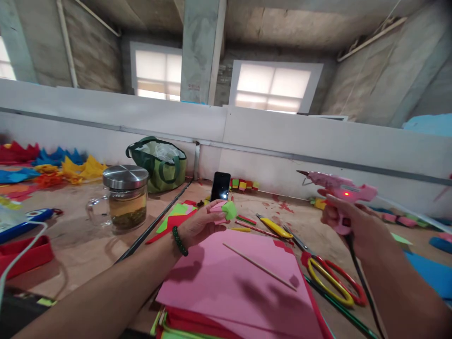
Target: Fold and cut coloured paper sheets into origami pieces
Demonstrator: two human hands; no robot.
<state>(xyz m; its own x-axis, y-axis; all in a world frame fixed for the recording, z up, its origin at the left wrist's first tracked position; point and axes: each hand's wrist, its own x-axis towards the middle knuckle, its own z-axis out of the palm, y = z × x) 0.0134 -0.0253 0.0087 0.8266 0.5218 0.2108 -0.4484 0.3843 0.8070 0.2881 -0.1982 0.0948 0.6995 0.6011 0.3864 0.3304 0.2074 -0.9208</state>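
Nearest: stack of pink foam sheets (233, 282) over red ones at table edge, thin wooden skewer (259, 266) lying diagonally across top sheet, long axis running from upper left to lower right. Just right of stack, red-and-yellow-handled scissors (330, 278), blades pointing up-left toward yellow utility knife (273, 228). Above stack, left hand (201, 226), green bead bracelet (179, 241) at wrist, fingers pinched around small folded pink-and-green foam piece (224, 210), held off the table. Right hand (348, 223) clenched around grip of pink hot glue gun (337, 190), red indicator lit, black cord trailing down toward near edge. Key relation: gun's long axis roughly level, nozzle pointing left toward foam piece; piece lying well to left of nozzle tip and slightly lower, clear gap between, no contact. Left hand nearer to table centre, right hand out to the side. Further left: glass mug with steel lid (124, 200), brownish contents inside. Behind hands: black phone (220, 186) propped upright, green bag (160, 162) against white partition wall (282, 136). Far left: heaps of cut coloured foam shapes (52, 165). Beyond partition, concrete walls, two bright windows.
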